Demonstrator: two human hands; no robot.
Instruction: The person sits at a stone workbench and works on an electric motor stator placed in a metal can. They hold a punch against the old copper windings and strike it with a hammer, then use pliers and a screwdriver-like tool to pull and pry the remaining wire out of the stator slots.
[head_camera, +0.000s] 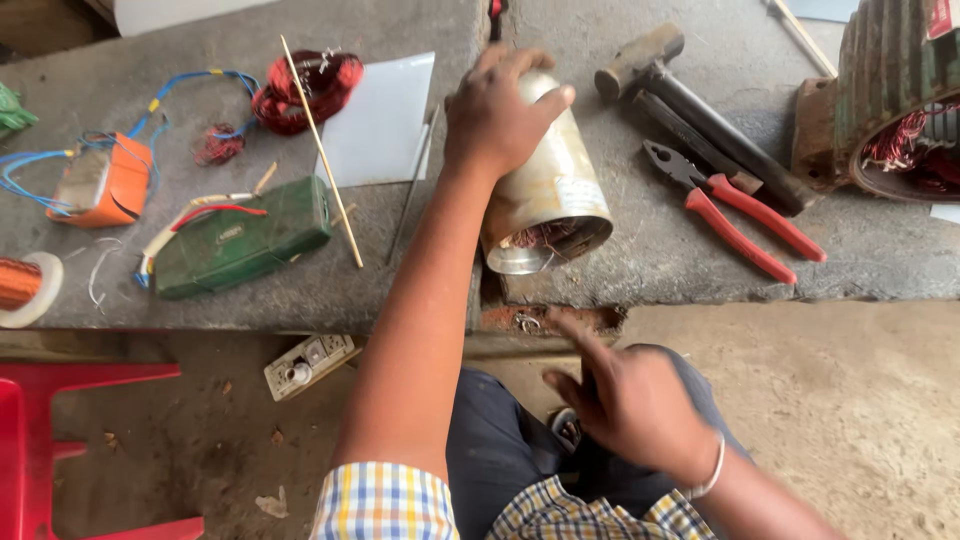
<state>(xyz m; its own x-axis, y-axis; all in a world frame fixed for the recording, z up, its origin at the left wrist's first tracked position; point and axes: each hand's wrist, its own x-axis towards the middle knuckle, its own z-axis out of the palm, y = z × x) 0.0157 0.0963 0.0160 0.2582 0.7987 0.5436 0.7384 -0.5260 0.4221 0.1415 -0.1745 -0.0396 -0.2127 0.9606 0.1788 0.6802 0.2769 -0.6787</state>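
Head view: left hand clamped on a motor stator.
Nearest, the right hand (630, 400) hovers loose over the lap, fingers apart. Beyond, the left hand (500, 115) grips the far end of the silver metal cylinder with copper windings (550, 190), lying on the grey stone tabletop (640, 270); probably heavy, rigid and smooth, best held around its shell. Red-handled pliers (740, 215) lie beside it.

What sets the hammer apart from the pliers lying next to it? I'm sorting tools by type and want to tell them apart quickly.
The hammer has a single dark handle, while the pliers have two red handles. The hammer ends in a blunt, blocky grey head; the pliers end in narrow dark jaws. The hammer looks longer and thicker than the pliers. Both lie flat on the stone slab, slanting the same way, right of the metal cylinder under the left hand.
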